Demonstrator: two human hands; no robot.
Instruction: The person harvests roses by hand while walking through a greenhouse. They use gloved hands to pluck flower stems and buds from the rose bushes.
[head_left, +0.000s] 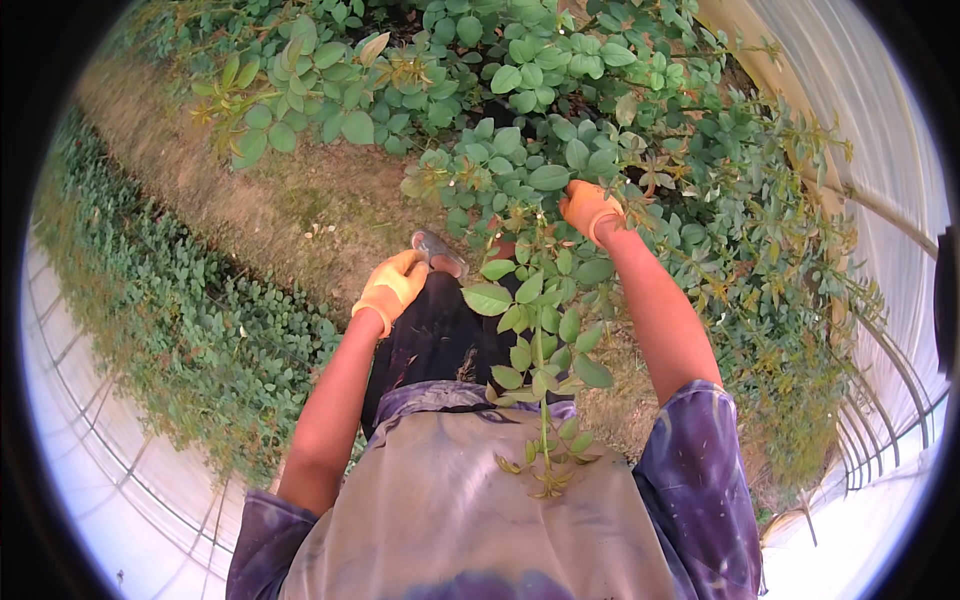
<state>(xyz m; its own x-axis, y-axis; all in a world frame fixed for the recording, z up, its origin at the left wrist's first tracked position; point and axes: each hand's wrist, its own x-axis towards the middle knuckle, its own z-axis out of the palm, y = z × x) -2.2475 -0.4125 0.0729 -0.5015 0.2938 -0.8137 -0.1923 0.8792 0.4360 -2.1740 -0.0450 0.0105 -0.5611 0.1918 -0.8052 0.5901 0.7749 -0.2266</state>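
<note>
My right hand (590, 208), in an orange work glove, reaches into the leafy rose bushes (504, 154). Its fingers are curled among the leaves, and whatever they touch is hidden. A long rose shoot (541, 337) hangs over my front, its reddish tip lying against my shirt (465, 480). My left hand (394, 289), gloved in the same way, is low over my dark trousers (427, 330) with the fingers bent inward. Its palm faces away, so I cannot see whether anything is in it. Just beyond it shows a shoe (439, 253) on my foot.
Another row of leafy plants (217, 330) runs along the left, across a bare soil path (322, 187). Translucent plastic sheeting (885, 135) on curved ribs borders the right side. One leafy branch (300, 97) leans out over the path ahead.
</note>
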